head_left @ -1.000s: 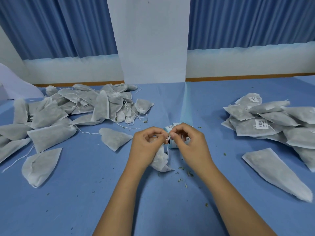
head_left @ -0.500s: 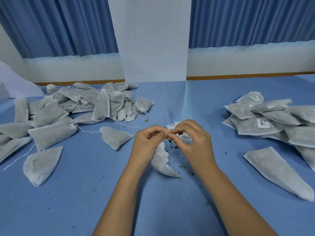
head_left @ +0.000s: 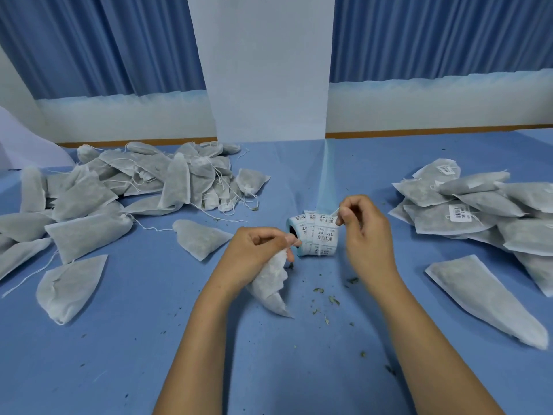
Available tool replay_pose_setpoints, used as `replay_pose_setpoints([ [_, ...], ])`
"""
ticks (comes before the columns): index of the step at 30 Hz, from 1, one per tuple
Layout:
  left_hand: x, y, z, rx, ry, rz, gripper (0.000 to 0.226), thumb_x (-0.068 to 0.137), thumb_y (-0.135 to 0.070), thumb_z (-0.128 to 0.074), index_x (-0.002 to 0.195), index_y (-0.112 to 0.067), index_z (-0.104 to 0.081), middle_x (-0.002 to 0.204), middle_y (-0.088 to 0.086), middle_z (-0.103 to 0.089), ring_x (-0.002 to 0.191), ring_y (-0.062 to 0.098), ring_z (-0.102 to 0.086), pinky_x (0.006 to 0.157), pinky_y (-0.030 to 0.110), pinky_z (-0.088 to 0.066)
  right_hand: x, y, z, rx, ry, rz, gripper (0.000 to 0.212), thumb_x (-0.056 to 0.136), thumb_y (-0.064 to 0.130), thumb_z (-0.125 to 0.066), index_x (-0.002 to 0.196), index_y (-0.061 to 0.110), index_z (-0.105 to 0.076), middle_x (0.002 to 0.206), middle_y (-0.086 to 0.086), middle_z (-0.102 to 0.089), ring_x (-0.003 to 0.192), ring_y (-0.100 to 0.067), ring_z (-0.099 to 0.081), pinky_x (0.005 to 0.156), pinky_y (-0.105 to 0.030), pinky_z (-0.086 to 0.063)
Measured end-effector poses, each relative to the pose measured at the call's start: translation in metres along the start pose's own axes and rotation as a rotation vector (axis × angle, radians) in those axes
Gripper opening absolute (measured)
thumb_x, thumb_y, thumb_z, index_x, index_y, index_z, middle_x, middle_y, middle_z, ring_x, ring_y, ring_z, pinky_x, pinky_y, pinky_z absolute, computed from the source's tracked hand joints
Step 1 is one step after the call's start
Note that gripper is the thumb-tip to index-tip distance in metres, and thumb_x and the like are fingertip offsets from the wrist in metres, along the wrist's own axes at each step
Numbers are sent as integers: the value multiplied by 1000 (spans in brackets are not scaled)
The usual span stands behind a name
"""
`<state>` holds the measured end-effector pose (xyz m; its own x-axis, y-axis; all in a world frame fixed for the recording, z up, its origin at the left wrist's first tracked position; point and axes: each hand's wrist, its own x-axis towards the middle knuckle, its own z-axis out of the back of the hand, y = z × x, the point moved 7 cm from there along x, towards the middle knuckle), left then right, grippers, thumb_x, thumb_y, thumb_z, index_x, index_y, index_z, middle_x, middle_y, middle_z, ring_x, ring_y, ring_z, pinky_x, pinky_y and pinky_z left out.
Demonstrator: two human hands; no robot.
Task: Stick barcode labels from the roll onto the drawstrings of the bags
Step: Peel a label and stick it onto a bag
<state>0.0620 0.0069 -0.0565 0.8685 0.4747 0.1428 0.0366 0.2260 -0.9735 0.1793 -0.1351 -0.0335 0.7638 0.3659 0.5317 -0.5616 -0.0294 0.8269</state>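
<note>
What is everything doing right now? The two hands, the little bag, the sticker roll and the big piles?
left hand, gripping the top of the held bag.
held bag, crumpled at the top, point hanging down.
right hand, pinching a label at the roll's top.
label roll, lying on its side.
left pile, heaped, strings loose, no labels showing.
right pile, heaped, labels showing on some.

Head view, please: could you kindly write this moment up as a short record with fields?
left hand: grips a bag by its gathered top
right hand: pinches what looks like a label at the top of the label roll
label roll: lies on its side between the hands
left pile: bags, no labels visible
right pile: bags, some showing barcode labels
</note>
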Motion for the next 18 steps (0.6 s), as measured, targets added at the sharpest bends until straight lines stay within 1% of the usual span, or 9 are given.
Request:
replay_pose_setpoints([
  [1, -1, 3, -3, 16, 56, 36, 22, 88, -23, -68, 69, -25, -77, 66, -2, -70, 67, 8, -62, 61, 14, -47, 1, -2, 0, -14, 3, -11, 16, 93, -2, -46, 82, 9, -52, 76, -3, -56, 67, -3, -49, 64, -10, -36],
  [3, -3, 9, -8, 23, 164, 110, 12, 82, -33, -74, 75, -25, -78, 72, -1, -72, 67, 7, -64, 63, 15, -49, 2, -6, 2, -5, -19, -47, 16, 94, -1, -46, 82, 8, -52, 73, -4, -57, 61, 2, -49, 62, -8, -36],
  [5, -7, 15, -10, 28, 259, 179, 21, 69, -43, -78, 78, -24, -77, 78, 1, -73, 71, 9, -65, 68, 18, -49, 4, -11, 11, 43, -80, -99, 16, 94, 0, -47, 82, 9, -52, 69, -2, -59, 59, 5, -52, 63, -8, -38],
  [7, -8, 20, -8, 52, 253, 224, 24, 68, -44, -79, 77, -22, -75, 75, 2, -71, 68, 13, -63, 67, 22, -46, 6, -11, 19, 109, -139, -119, 17, 94, 3, -50, 81, 13, -53, 70, -1, -61, 61, 3, -56, 66, -10, -42],
  [9, -5, 25, -6, 78, 146, 241, 17, 76, -37, -80, 76, -21, -74, 73, 4, -68, 64, 13, -60, 64, 25, -43, 3, 2, 19, 167, -153, -66, 15, 93, 6, -54, 80, 15, -56, 73, -1, -62, 66, -4, -59, 71, -19, -47],
  [11, 1, 26, 0, 110, -57, 217, 16, 80, -30, -78, 72, -18, -71, 63, -1, -63, 56, 9, -55, 58, 22, -40, -7, 25, 9, 168, -102, 77, 15, 90, 7, -56, 79, 18, -57, 75, 4, -61, 72, -9, -58, 74, -20, -46],
  [14, 4, 22, 15, 134, -335, 121, 21, 83, -24, -73, 66, -17, -64, 49, -12, -43, 48, 7, -38, 50, 23, -32, -31, 57, -25, 91, 146, 321, 9, 88, 13, -54, 80, 12, -57, 83, 6, -58, 81, -8, -55, 77, -20, -41],
  [16, 2, 20, 25, 67, -440, 70, 24, 86, -24, -69, 66, -13, -61, 47, -13, -39, 47, 6, -34, 48, 24, -30, -42, 60, -45, 9, 303, 374, 9, 90, 13, -54, 82, 9, -58, 95, 9, -56, 93, -7, -54, 85, -24, -40],
  [18, -1, 17, 32, -22, -505, 35, 27, 88, -26, -68, 65, -15, -60, 46, -13, -41, 46, 5, -35, 46, 20, -31, -45, 52, -55, -54, 379, 310, 7, 88, 12, -57, 83, 9, -60, 114, 15, -47, 110, -5, -45, 96, -24, -35],
])
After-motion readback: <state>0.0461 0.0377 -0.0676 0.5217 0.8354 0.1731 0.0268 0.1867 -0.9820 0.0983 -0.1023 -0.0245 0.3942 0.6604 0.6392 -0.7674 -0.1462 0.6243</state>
